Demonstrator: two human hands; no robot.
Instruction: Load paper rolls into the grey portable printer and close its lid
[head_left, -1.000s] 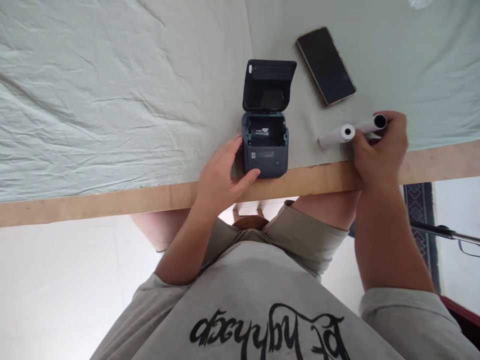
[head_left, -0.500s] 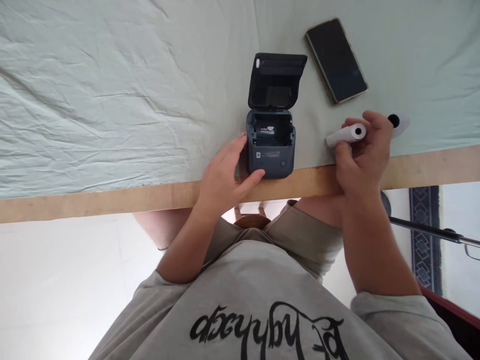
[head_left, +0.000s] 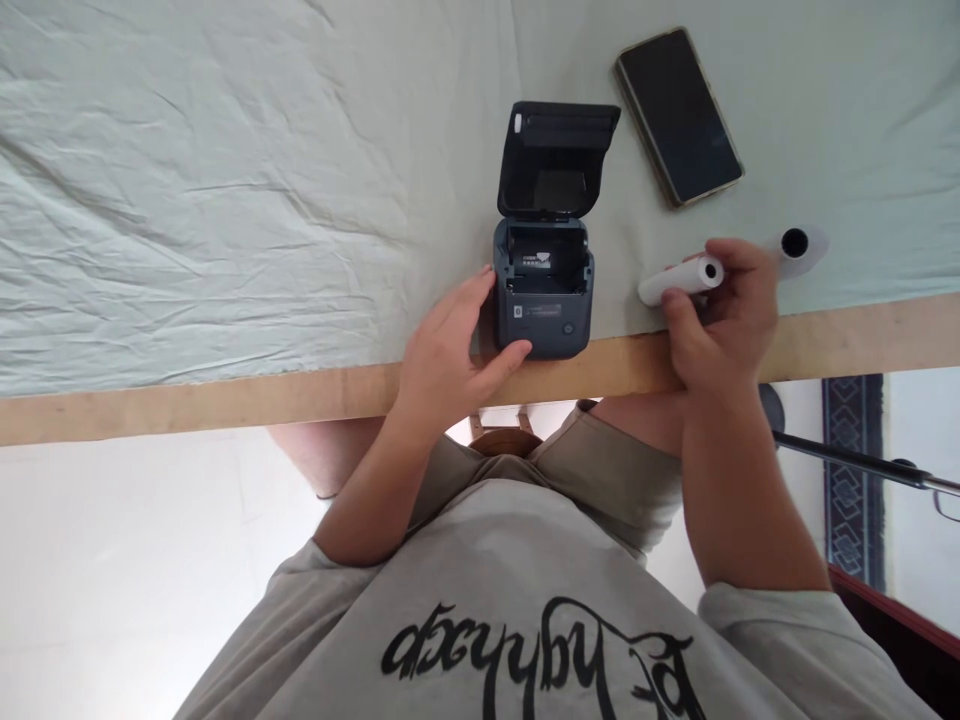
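A dark blue portable thermal printer (head_left: 544,325) lies near the table's front edge, its lid (head_left: 551,165) raised and its paper bay showing. My left hand (head_left: 454,350) grips the printer's lower left corner, fingers along the side and thumb at the front. To the right, my right hand (head_left: 724,325) pinches a small white paper roll (head_left: 679,280) between thumb and fingers, its dark core hole facing right. Just beyond that hand, a second white roll (head_left: 814,250) with a wider black core rests on the cloth, partly hidden by the fingers.
A smartphone (head_left: 682,115) in a clear case lies beyond the rolls. Pale green wrinkled cloth (head_left: 225,200) covers the table, leaving a wooden front edge (head_left: 187,410) bare. Below right are a black pole (head_left: 847,458) and a patterned dark strip (head_left: 855,480).
My right hand has shifted slightly left and toward me with the paper roll, exposing more of the second roll. My left hand stays on the printer.
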